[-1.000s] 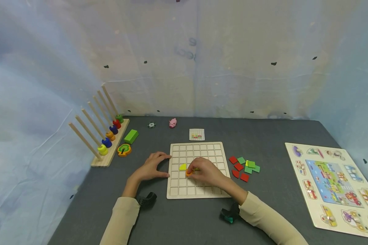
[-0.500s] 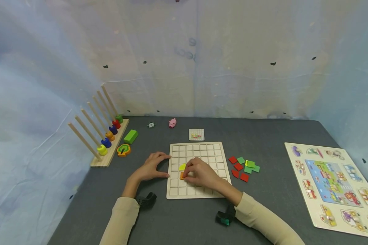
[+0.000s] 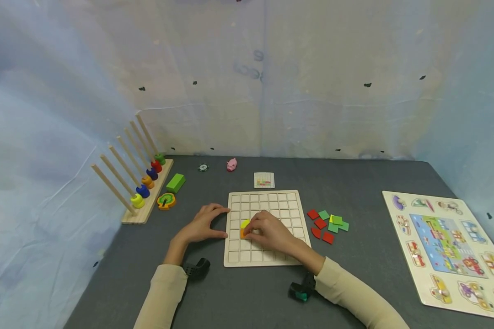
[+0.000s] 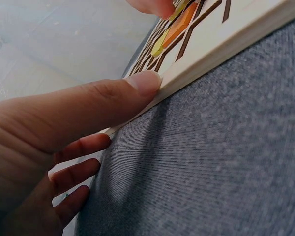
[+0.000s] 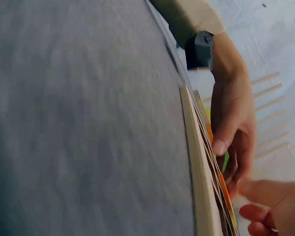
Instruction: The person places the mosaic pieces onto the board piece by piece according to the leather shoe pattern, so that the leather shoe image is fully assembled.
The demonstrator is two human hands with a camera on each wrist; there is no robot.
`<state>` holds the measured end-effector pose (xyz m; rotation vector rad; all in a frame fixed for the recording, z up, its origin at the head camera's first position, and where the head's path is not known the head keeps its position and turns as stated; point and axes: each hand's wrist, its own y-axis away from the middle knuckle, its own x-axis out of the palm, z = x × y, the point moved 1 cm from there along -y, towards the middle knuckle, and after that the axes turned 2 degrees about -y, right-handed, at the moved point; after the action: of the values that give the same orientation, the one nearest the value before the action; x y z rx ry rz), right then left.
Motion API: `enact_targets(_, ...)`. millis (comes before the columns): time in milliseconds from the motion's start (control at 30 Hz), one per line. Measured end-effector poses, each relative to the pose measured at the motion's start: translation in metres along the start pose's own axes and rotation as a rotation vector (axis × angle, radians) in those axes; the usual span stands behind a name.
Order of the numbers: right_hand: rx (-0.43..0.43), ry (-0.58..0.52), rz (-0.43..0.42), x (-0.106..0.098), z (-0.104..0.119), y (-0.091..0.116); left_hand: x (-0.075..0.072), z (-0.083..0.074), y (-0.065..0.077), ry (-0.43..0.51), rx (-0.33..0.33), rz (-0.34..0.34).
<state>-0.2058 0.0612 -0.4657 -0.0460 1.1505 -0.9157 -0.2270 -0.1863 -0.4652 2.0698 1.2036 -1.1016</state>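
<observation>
A person's left hand rests its thumb and fingertip against the left edge of a wooden grid board at the lower center of the head frame, its grip released and the fingers wrapped around nothing. The right hand, fingers curled, reaches over the middle of the board to an orange tile, just below a yellow tile in the board's left half. From my remote seat, I cannot tell whether thumb and forefinger pinch the orange tile or merely touch it; the hand hides the contact on my feed. Red tiles and green tiles lie right of the board. A small pattern card sits above it, a peg stand at left, a picture puzzle at far right.
</observation>
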Motion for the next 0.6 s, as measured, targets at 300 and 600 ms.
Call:
enact_targets(300,0.087,-0.107,0.036,-0.042,-0.015,0.011,0.001,0.001,0.000,0.001,0.000,0.000)
enact_targets(600,0.136,-0.036,-0.051,-0.086,-0.039,0.041,0.000,0.000,0.000,0.000,0.005,0.002)
